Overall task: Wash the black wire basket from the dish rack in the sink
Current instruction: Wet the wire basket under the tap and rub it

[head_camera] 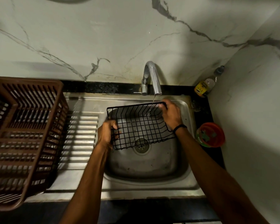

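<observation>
The black wire basket [141,125] hangs tilted over the steel sink [152,165], above the drain. My left hand [107,134] grips its near left edge, fingers curled round the wires. My right hand [170,113] grips its far right corner at the rim. A thin stream of water runs from the chrome tap [153,78] onto the basket's far right part, close to my right hand. The brown plastic dish rack [26,133] stands on the left of the drainboard.
The ribbed steel drainboard [81,136] lies between rack and sink. A bottle with a yellow label [204,85] stands in the back right corner. An orange round container [211,135] sits right of the sink, by the marble side wall.
</observation>
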A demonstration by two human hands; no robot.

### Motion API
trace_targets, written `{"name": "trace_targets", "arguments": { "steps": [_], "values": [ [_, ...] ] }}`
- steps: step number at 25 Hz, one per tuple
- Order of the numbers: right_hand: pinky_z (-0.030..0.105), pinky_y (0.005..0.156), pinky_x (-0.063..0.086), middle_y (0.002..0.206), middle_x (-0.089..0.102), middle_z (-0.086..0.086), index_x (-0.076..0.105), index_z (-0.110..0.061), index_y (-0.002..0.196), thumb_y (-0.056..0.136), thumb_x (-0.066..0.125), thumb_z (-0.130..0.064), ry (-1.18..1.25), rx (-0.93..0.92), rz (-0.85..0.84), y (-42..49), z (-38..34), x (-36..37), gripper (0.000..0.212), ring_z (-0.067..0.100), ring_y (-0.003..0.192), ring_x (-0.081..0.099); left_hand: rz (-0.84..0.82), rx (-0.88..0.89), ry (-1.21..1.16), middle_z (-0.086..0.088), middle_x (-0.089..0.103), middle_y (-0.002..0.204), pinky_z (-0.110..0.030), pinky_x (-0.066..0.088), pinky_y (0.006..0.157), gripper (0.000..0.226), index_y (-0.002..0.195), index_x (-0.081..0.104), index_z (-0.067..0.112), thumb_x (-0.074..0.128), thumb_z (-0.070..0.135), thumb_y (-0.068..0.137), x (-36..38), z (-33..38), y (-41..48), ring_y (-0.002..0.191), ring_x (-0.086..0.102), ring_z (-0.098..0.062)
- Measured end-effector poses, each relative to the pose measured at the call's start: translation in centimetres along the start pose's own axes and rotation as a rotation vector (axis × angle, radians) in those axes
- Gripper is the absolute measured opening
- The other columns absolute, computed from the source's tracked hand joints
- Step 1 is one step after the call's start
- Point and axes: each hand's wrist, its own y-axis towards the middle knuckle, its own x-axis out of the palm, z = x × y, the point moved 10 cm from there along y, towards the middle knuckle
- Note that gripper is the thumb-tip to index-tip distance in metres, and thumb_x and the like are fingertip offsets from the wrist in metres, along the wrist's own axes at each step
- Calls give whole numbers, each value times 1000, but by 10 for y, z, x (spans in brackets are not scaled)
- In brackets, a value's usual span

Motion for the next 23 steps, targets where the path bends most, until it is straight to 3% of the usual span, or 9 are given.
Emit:
{"name": "trace_targets", "arguments": {
  "steps": [2,5,8,9,13,16,17,20,23],
  "values": [
    [30,82,49,106,64,0,60,-18,119,99,51,-39,27,137,1,-3,14,3,31,17,96,60,18,13,-35,-6,63,74,-27,41,56,39,85,66,10,56,21,48,-2,-4,-6,61,58,-21],
    [36,75,55,93,69,4,64,-22,105,101,44,-38,-29,114,-40,-2,5,12,27,24,85,66,20,17,-39,-7,66,77,-30,45,62,38,87,68,11,59,21,51,-9,-16,-13,68,62,-22],
    [26,67,42,91,69,4,66,-21,105,103,41,-38,-175,60,-73,-1,-7,14,31,22,83,64,-83,-40,-36,-3,58,66,-29,39,57,9,65,64,21,64,29,62,-9,-30,-22,63,52,-20],
    [25,65,39,90,68,3,67,-22,107,104,41,-38,-216,47,-80,-1,-10,14,31,20,81,62,-123,-46,-28,-1,59,64,-27,41,53,16,62,64,21,62,31,75,-8,-30,-26,62,52,-20],
    [26,65,39,84,58,1,67,-17,108,103,44,-28,-380,-25,-97,-2,-30,9,26,16,74,53,-88,57,154,2,77,73,-20,55,58,32,100,68,15,49,40,103,-17,-6,-37,67,73,-7],
    [28,64,40,81,56,2,66,-15,98,101,47,-26,-422,-71,-140,-3,-39,9,22,18,73,54,-2,201,521,-8,70,125,-36,51,98,86,130,62,19,43,88,82,-14,26,-24,116,65,-25],
    [29,64,41,80,56,2,65,-16,95,101,48,-27,-424,-96,-156,-4,-43,10,21,19,73,55,-17,231,651,-7,65,132,-44,46,106,88,137,59,24,38,90,82,-3,32,-19,124,59,-30],
    [27,64,40,77,54,0,64,-19,87,97,54,-26,-468,-125,-205,-5,-47,14,16,18,73,56,-230,271,980,-7,67,110,-47,47,105,68,127,64,24,30,74,97,61,36,-13,111,62,-30],
    [27,65,38,77,52,-2,61,-24,82,95,56,-26,-510,-109,-221,-4,-48,12,14,17,72,52,-372,359,1095,-11,70,92,-49,56,93,61,113,65,21,27,67,101,107,36,-6,88,68,-25]
  ]
}}
